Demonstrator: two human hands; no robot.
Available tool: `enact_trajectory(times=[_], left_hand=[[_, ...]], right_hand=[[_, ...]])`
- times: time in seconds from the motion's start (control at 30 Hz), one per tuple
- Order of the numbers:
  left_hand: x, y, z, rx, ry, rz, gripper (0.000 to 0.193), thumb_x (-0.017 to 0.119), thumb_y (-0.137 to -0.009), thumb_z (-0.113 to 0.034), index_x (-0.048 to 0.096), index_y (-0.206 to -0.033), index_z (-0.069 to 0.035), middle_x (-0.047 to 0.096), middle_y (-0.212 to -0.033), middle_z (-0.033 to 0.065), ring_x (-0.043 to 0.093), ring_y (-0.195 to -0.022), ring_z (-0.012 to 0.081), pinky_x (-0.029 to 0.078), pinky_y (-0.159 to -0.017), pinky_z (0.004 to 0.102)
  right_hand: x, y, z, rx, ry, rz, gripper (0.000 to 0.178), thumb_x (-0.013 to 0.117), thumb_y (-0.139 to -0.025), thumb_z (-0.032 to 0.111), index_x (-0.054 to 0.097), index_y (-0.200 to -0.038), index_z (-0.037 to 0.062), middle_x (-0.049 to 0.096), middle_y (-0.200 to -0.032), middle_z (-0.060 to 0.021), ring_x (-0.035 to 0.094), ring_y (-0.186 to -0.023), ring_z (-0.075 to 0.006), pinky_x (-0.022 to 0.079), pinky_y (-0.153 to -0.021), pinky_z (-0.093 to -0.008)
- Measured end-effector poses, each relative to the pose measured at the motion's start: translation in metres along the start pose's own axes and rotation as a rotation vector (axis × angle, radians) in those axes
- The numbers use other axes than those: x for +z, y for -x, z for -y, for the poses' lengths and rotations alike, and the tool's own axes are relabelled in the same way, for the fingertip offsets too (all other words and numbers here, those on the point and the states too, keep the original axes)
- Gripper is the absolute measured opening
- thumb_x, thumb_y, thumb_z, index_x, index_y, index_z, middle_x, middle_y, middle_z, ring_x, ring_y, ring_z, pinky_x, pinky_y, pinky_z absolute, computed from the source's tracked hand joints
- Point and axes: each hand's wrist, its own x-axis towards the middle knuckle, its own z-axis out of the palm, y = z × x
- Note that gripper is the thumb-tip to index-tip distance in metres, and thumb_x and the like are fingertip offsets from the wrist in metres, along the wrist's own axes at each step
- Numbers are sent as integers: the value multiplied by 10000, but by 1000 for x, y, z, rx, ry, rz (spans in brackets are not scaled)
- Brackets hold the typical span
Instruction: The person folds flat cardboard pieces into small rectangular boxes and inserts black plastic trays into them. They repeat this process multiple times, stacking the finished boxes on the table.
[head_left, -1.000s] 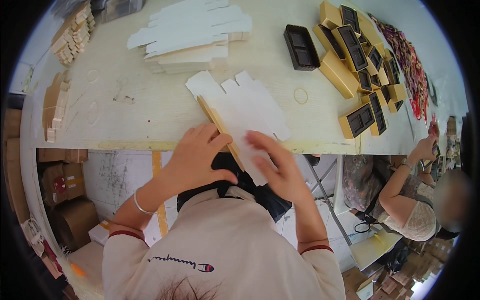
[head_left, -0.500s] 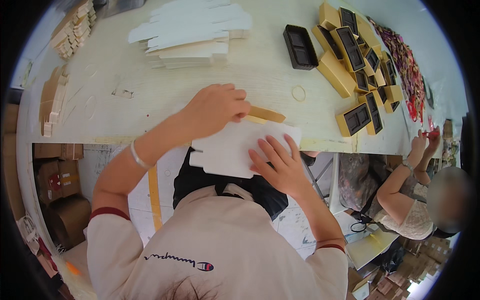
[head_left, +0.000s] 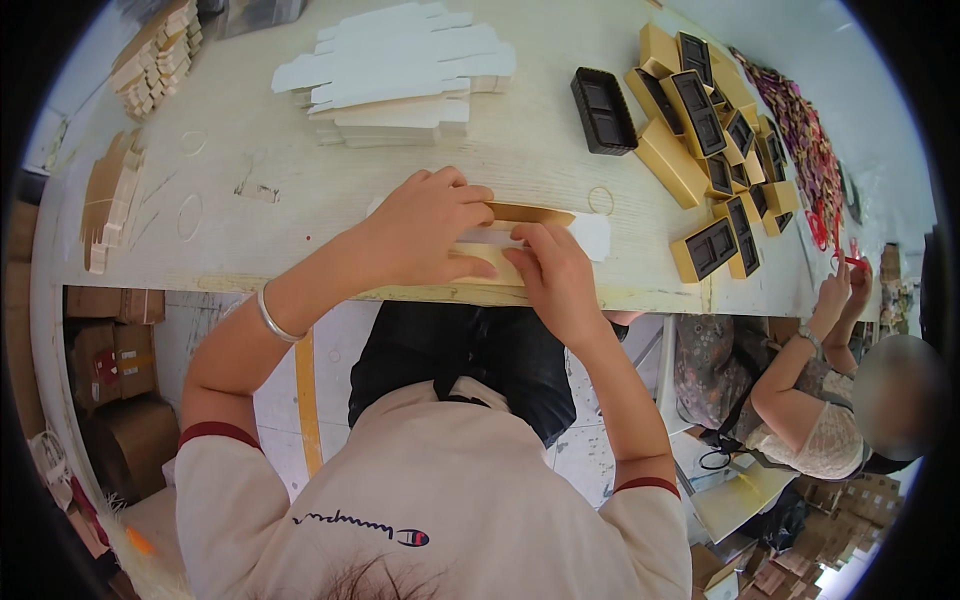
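Note:
At the table's near edge lies a partly folded cardboard box (head_left: 537, 214), gold on one face and white on the other. Its long sides stand up, and a white end flap lies flat on its right. My left hand (head_left: 430, 228) grips the left part, fingers at the far side and thumb on the near side. With bent fingers my right hand (head_left: 556, 278) holds the near side farther right, its fingertips reaching inside. Some of the box is hidden under both hands.
A stack of white flat box blanks (head_left: 400, 60) lies beyond my hands. Right of it are a black plastic tray (head_left: 604, 112) and a heap of gold boxes (head_left: 672, 165) with black inserts. Folded card pieces (head_left: 112, 200) stand left. A co-worker's hands (head_left: 838, 295) hold something red.
The white blank that jutted over the table edge is now folded up into raised sides. My right hand has moved from lying flat on it to gripping its near side.

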Motion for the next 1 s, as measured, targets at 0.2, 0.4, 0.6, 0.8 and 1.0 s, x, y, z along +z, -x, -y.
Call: enact_trajectory(times=[0.2, 0.4, 0.6, 0.8, 1.0], left_hand=[[9, 9, 3, -79, 45, -45, 122, 675, -771, -72, 614, -876, -81, 602, -1111, 6, 520, -987, 236, 432, -854, 362], [8, 19, -11, -99, 116, 15, 121, 674, -783, -79, 605, -882, -83, 590, -1135, 27, 524, -993, 246, 428, -875, 368], [-1, 35, -28, -37, 85, -21, 174, 704, -761, -142, 604, -884, -72, 507, -1285, 120, 483, -1127, 298, 384, -965, 401], [17, 34, -23, -31, -30, -61, 238, 733, -736, -191, 618, -878, -39, 507, -1248, 99, 487, -1090, 301, 400, -929, 407], [17, 28, -30, -245, -41, -79, 249, 749, -707, -202, 622, -827, -25, 548, -1136, 91, 504, -936, 267, 450, -816, 369]], right_hand=[[1, 17, -1, -424, 241, -87, 345, 721, -736, 121, 609, -1050, 32, 535, -1064, -132, 537, -995, -297, 436, -853, -409], [2, 35, 2, -470, 269, 23, 357, 724, -713, 107, 616, -1037, 2, 546, -1021, -100, 554, -944, -280, 446, -818, -384], [0, 30, 6, -403, 123, 22, 220, 658, -716, 59, 602, -926, 23, 541, -926, -89, 550, -906, -258, 446, -750, -373], [-15, -11, 14, -22, 56, 425, 116, 645, -729, 74, 593, -815, 15, 565, -900, -106, 548, -875, -282, 449, -721, -381], [-14, -14, 18, -445, 570, -9, 203, 618, -729, 26, 581, -928, 31, 554, -1010, -118, 559, -845, -282, 467, -713, -379]])
